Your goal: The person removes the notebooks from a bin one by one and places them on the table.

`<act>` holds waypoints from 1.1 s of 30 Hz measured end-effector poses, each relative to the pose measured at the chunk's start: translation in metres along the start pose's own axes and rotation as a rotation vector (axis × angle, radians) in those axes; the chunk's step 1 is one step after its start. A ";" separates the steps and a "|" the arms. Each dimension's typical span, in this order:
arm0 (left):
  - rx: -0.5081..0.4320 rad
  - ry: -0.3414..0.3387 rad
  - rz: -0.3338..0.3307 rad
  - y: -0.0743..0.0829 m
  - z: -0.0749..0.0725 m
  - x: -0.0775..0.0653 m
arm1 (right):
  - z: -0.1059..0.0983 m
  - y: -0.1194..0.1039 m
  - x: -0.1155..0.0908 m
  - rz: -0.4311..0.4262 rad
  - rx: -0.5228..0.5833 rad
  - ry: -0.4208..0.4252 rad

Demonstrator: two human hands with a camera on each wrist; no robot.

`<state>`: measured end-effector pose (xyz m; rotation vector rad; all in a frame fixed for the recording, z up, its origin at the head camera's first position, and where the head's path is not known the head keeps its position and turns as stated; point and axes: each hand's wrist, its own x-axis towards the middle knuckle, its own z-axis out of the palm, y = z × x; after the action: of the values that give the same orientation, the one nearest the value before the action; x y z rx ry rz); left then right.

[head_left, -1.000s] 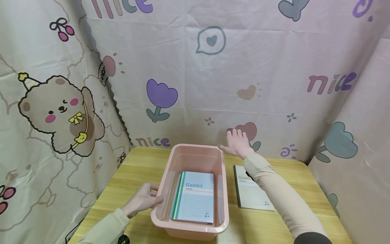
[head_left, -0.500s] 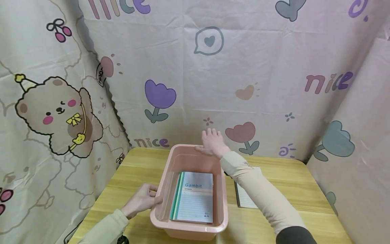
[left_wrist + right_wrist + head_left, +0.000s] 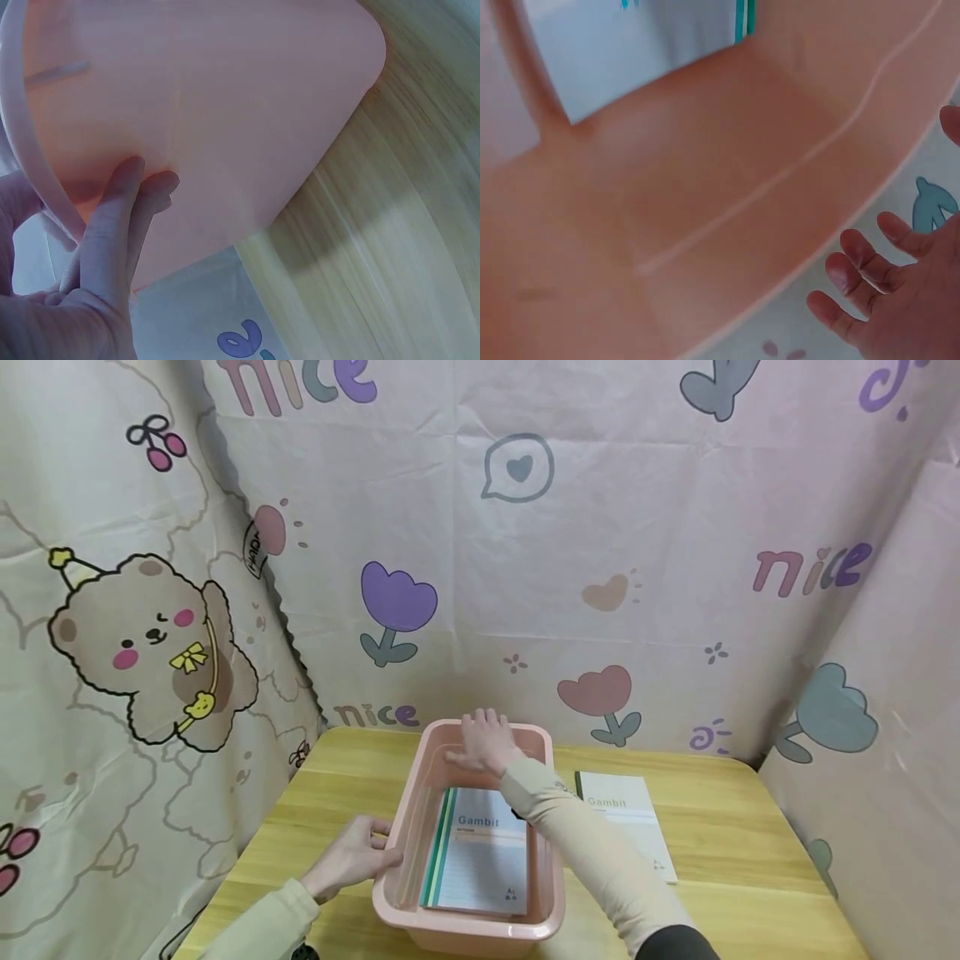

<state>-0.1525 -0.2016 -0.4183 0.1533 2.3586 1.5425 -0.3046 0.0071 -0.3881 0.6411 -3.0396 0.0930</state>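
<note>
**Bracing a pink plastic tub (image 3: pixel 468 935) on the left, spanning its far end on the right**

Pinching the tub's left rim with the left hand (image 3: pixel 352 860), thumb over the edge and fingers (image 3: pixel 112 210) against the outer wall, presumably to keep it from sliding. Carrying inside it a stack of Gambit notebooks (image 3: pixel 483 877), laid flat and covers up, coloured spines stepped along the left, likely to suit the narrow floor. Showing, to the right and apart from the tub, a dark-spined loose notebook (image 3: pixel 633 827), flat on the tabletop (image 3: pixel 757 860), partly hidden by the right sleeve (image 3: pixel 585 847). Holding the right hand (image 3: pixel 487 745) above the far end, fingers spread, slightly bent, gripping nothing; apparently clear of the rim. Backed by a tulip-printed sheet (image 3: pixel 480 568).
</note>
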 end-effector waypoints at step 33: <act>-0.022 0.013 -0.005 0.002 0.002 -0.003 | 0.130 -0.014 -0.004 0.147 0.077 -0.140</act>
<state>-0.1495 -0.1997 -0.4169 0.1322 2.3498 1.5706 -0.2983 -0.0129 -0.5170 0.4448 -3.2296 0.1779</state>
